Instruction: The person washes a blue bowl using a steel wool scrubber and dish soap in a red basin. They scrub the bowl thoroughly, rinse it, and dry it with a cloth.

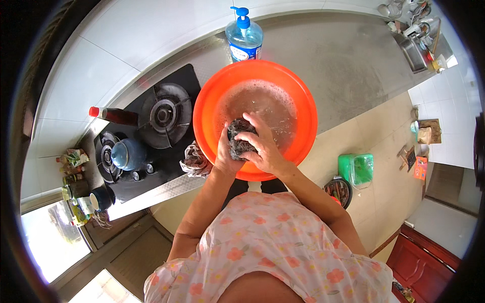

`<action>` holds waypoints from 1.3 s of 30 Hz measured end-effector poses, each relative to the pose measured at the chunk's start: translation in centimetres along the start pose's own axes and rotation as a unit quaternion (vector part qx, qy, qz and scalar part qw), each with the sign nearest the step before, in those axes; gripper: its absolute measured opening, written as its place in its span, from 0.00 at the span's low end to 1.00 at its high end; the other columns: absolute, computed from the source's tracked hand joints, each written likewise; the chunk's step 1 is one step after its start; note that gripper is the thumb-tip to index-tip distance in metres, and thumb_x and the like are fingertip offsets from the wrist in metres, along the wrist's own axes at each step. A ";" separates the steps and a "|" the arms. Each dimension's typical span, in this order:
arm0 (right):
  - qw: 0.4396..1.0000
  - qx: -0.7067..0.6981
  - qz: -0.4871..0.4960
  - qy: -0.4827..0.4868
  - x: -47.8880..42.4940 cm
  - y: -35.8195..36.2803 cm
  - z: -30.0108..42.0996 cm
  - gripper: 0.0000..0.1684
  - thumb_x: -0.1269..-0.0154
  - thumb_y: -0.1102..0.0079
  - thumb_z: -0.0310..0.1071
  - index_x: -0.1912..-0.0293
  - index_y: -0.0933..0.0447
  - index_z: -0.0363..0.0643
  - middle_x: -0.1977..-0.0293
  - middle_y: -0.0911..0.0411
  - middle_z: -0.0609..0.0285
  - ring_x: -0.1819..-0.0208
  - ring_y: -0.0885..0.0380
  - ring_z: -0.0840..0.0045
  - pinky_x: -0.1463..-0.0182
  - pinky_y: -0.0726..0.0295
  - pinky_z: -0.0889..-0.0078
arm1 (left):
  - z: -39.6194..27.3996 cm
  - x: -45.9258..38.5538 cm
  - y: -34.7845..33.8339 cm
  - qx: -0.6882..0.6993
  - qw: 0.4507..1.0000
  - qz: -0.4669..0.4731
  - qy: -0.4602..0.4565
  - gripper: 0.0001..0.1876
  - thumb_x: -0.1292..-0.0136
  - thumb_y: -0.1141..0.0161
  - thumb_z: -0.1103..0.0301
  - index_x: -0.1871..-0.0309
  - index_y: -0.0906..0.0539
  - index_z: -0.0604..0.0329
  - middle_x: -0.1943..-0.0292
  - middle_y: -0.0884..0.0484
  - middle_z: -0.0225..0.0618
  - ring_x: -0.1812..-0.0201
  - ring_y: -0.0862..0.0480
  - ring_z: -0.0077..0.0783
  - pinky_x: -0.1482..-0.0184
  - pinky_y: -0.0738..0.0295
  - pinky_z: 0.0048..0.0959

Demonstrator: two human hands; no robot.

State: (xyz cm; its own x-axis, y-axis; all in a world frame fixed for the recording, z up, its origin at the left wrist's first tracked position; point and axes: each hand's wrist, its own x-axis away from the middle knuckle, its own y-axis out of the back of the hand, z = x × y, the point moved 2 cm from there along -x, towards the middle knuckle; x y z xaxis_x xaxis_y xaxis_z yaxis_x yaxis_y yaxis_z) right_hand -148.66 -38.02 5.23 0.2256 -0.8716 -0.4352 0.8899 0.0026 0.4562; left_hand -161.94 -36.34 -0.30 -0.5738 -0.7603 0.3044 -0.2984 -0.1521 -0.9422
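Observation:
Over an orange plastic basin (304,110), both hands hold a dark grey, fibrous wad (239,146); whether it is a scouring pad or a balled-up cloth, I cannot tell. My left hand (226,153) cups it from the left and below. From the right, my right hand (267,147) lays its bent fingers and thumb on the wad. Murky water (246,100) with foam along its edge fills the bottom of the basin. Behind the rim stands a clear pump bottle (244,38) with a blue pump head.
Left of the basin is a black gas stove (163,163) with a blue lidded pot (129,154) and a red-capped bottle (117,115). A crumpled rag (196,161) touches the basin. The steel counter (341,64) runs right to a sink (412,57). A green bin (356,168) stands on the floor.

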 end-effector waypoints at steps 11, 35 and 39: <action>0.979 -0.119 -0.151 -0.066 -1.5 -1.1 -1.5 0.21 0.44 0.35 0.26 0.49 0.26 0.39 0.44 0.27 0.46 0.40 0.30 0.47 0.38 0.30 0.50 | -0.1 -1.3 -3.1 -0.112 0.977 -0.179 -0.039 0.27 0.23 0.60 0.43 0.39 0.23 0.54 0.46 0.18 0.37 0.46 0.18 0.37 0.42 0.22 0.38; 0.933 -0.004 -0.136 -0.334 -5.8 2.2 -7.4 0.20 0.43 0.31 0.36 0.52 0.21 0.38 0.60 0.18 0.46 0.55 0.19 0.51 0.49 0.22 0.55 | -0.5 -1.7 -1.6 -0.072 0.995 -0.072 0.016 0.37 0.32 0.55 0.34 0.30 0.30 0.52 0.38 0.23 0.48 0.39 0.22 0.53 0.55 0.19 0.61; 0.934 0.169 0.029 -0.315 -2.1 4.5 -14.3 0.20 0.43 0.31 0.34 0.51 0.21 0.37 0.58 0.18 0.46 0.52 0.20 0.50 0.48 0.22 0.56 | -2.0 -2.1 -3.5 0.033 0.996 0.059 0.054 0.44 0.37 0.52 0.28 0.27 0.35 0.52 0.32 0.32 0.60 0.33 0.30 0.65 0.51 0.19 0.61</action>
State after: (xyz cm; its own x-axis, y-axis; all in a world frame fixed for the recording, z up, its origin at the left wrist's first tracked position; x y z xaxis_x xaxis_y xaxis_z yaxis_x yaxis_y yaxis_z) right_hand -139.44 -29.15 -2.83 -0.1032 -0.9904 0.0918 0.6841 -0.0036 0.7294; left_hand -161.20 -32.96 2.65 -0.6813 -0.7038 0.2011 -0.1751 -0.1101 -0.9784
